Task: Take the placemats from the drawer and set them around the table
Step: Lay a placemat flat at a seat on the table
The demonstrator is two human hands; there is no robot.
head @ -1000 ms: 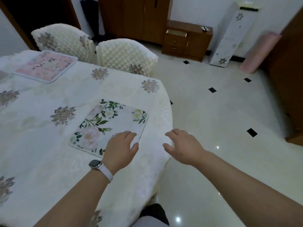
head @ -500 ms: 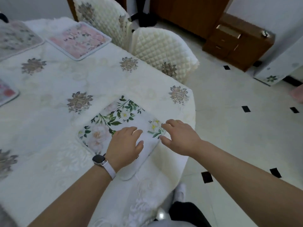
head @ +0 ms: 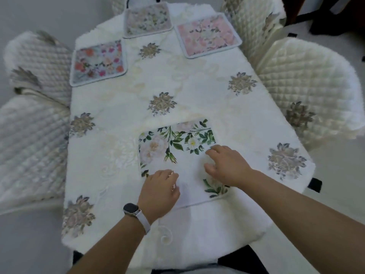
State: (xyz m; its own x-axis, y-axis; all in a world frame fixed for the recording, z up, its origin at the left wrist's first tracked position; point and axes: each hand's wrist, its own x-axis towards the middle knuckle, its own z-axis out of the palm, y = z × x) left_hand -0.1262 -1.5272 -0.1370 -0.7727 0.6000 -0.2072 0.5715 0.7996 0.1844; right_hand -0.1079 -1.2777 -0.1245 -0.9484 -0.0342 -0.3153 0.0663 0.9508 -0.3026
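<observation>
A green-leaf floral placemat (head: 175,153) is laid flat at the near end of the counter (head: 197,95). It is pressed by the left hand (head: 159,191), fingers curled, and the right hand (head: 227,166), fingers spread flat; nothing is gripped. Three more placemats (head: 98,62) are set at the far end.

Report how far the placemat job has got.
Done: three placemats lie flat at the far end: a bright floral one, a pale one, a pink one. In hand: left hand and right hand rest on the green-leaf placemat. Left: other seats show none.
</observation>
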